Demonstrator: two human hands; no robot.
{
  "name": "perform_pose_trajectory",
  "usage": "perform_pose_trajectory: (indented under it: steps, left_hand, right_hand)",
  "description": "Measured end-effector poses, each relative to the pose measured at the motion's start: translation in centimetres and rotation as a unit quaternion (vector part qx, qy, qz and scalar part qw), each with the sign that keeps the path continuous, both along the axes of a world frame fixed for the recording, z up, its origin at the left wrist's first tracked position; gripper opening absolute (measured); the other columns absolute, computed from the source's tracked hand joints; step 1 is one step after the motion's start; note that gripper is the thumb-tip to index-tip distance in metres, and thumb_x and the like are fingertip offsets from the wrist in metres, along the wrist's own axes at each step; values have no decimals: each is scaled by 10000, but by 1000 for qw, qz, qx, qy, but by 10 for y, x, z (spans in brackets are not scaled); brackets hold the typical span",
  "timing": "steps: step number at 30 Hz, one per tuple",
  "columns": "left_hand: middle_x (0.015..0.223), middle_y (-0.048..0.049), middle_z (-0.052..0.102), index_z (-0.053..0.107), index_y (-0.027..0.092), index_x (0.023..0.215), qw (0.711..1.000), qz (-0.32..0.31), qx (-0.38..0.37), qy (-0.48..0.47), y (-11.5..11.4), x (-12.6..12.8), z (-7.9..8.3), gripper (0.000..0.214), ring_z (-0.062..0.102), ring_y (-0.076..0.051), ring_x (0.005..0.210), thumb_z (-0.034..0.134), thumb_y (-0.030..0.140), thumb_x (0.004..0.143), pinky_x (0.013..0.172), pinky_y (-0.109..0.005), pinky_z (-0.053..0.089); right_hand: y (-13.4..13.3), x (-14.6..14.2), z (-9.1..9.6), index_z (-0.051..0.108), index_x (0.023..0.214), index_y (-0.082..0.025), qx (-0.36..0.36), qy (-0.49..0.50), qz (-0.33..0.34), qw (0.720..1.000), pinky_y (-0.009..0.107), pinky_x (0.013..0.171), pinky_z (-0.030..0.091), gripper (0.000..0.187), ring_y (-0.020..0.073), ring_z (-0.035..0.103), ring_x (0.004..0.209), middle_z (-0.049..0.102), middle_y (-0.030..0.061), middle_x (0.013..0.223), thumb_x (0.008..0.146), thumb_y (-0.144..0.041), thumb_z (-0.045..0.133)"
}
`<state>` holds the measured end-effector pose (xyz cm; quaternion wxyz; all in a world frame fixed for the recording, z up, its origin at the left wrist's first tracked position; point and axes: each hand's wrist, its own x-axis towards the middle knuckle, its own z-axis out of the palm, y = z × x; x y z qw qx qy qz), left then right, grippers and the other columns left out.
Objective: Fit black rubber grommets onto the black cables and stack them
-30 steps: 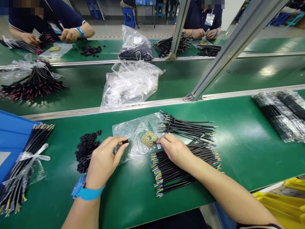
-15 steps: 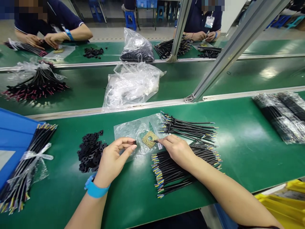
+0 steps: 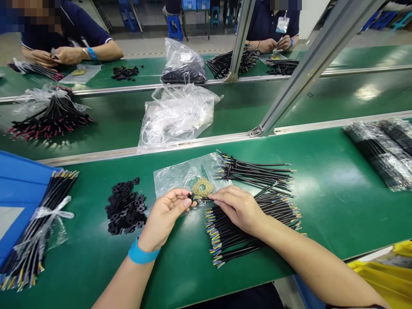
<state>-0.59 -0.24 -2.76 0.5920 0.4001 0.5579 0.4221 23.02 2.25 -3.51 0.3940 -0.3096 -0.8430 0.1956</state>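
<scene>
My left hand, with a blue wristband, pinches a small black rubber ring between thumb and fingers. My right hand grips the end of a black cable, whose tip meets the ring. Both hands hover over a clear plastic bag bearing a tan sponge pad. A pile of black rubber rings lies left of my left hand. Loose black cables with coloured wire ends lie under my right wrist, and another cable bunch lies behind.
A tied cable bundle rests on a blue bin at left. Bagged cables lie at right. A crumpled plastic bag sits on the middle belt. A slanted metal post crosses. Two other people work at the far belt. A yellow bin sits lower right.
My left hand moved right from beside the ring pile, carrying the ring to the cable tip held by my right hand. The hands now meet.
</scene>
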Motion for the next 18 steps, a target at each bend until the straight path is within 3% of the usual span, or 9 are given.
perform_pose_trajectory:
  steps: [5,8,12,18]
  left_hand:
    - [873,-82,791,686,177,999,998,-13,10,56,-3,-5,-3,463,774,-231,869,840,530,743,782,-309,615]
    - [857,-78,794,692,180,990,999,-21,7,43,-4,-7,-2,440,779,-226,861,842,517,750,795,-307,624]
    - [799,-69,784,693,179,949,1000,-18,-8,9,-4,-8,-1,432,783,-232,816,863,506,723,771,-317,637]
    - [793,-69,787,727,176,941,998,-36,6,59,-5,-3,1,373,770,-203,764,861,444,718,729,-281,623]
  right_hand:
    - [-2,-2,0,701,1163,-169,50,-13,-14,999,280,822,612,212,142,703,895,749,60,979,996,-119,580]
    - [-4,-3,0,699,1145,-160,71,-22,-19,997,284,815,610,198,146,700,884,745,64,970,1000,-117,571]
    - [-5,-3,-2,693,1158,-176,73,-23,-25,997,291,824,610,214,148,705,895,745,59,979,999,-114,564]
    - [-11,-4,2,678,1202,-171,109,-24,1,994,276,815,616,261,149,698,908,744,64,994,984,-85,563]
